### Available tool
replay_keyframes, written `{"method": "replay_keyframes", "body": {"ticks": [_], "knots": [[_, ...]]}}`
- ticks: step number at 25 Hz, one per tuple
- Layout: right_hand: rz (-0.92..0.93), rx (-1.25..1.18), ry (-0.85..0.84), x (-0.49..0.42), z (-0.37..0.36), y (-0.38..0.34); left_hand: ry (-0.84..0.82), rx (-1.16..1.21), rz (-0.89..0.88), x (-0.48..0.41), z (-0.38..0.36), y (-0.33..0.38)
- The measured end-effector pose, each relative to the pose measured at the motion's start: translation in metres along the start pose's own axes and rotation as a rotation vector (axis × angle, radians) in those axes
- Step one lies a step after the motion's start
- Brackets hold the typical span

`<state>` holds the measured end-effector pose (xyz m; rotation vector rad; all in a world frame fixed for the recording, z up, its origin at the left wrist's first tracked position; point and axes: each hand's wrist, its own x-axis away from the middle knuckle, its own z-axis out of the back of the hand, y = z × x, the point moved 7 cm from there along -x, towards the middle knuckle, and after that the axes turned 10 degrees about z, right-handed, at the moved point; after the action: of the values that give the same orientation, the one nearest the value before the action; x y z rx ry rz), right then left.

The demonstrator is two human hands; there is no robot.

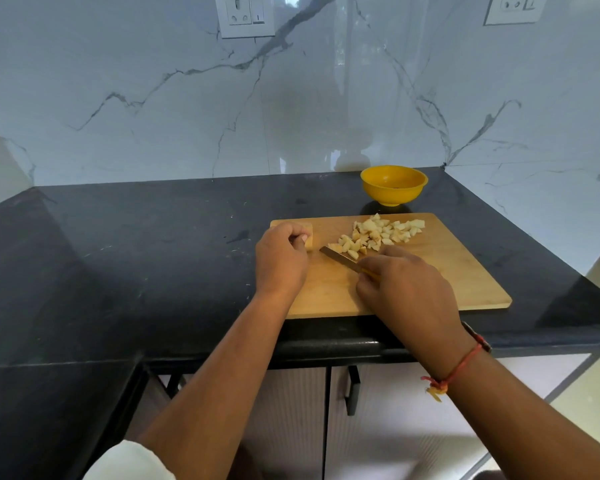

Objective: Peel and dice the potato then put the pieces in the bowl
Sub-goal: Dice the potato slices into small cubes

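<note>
Dicing stage, by the look of it. Pins the one uncut potato chunk (pixel 309 237) at the far left corner of the cutting board (pixel 430 282) with the left grip (pixel 281 258), fingers curled over it, likely to stop it sliding until its turn under the blade. Wraps the right grip (pixel 407 292) narrow and firm round the yellow handle of the knife (pixel 338 257), blade angled toward the far left, tip just beside the nearest of the diced pieces (pixel 381 233). Heaps those pieces on the far middle of the board, apart from the chunk, probably so cut and uncut do not mix. Has the yellow bowl (pixel 394 185) on the dark desk (pixel 153 254) just beyond the board's far edge, near the heap for an easy sweep; contents hard to make out. Places the chunk under the left grip, left of the blade, near it but not touching.
</note>
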<state>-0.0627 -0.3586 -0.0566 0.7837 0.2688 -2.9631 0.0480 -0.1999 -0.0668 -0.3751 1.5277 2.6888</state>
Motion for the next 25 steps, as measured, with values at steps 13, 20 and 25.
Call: {"method": "replay_keyframes", "body": {"ticks": [13,20,25], "knots": [[-0.109,0.001,0.011,-0.011,0.000,0.040,-0.005,-0.007,-0.001,0.001,0.001,0.002],[-0.087,-0.027,0.094,-0.013,0.004,0.033,-0.003,0.018,0.024,0.001,0.002,0.000],[-0.025,-0.169,0.100,-0.033,-0.010,0.024,0.124,0.058,0.107,0.000,0.014,-0.005]]}}
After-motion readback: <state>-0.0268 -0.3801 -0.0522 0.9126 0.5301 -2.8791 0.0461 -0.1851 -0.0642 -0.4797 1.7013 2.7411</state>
